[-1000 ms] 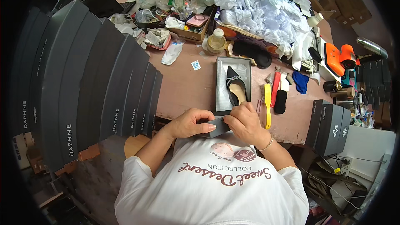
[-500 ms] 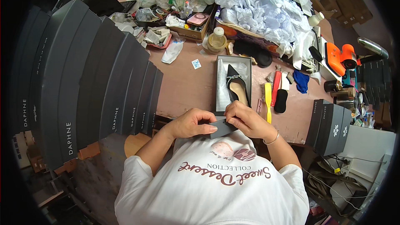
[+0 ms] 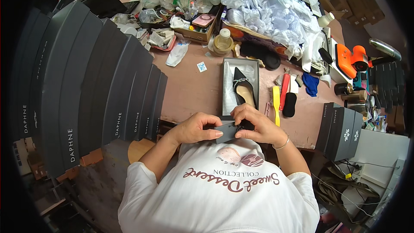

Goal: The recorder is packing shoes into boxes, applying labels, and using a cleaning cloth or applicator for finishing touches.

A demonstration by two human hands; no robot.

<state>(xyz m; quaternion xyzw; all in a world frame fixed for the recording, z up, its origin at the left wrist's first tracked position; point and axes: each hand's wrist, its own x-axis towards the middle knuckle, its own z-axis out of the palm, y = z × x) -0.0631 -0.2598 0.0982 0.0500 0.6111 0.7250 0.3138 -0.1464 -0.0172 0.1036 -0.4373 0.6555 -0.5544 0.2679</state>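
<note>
Head view: left hand pinches a grey cardboard piece. Right hand meets its right end, finger grip unclear.

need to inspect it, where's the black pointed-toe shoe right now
In the head view, just right of centre, the black pointed-toe shoe lies in the open grey shoebox, beside white wrapping, its near end by the right hand.

Shoe in shoebox, on table; brush on the table, right of the shoebox. Behind the shoebox, jar; paper heap farther back, to the right. Row of boxes left; group of boxes right.
</note>
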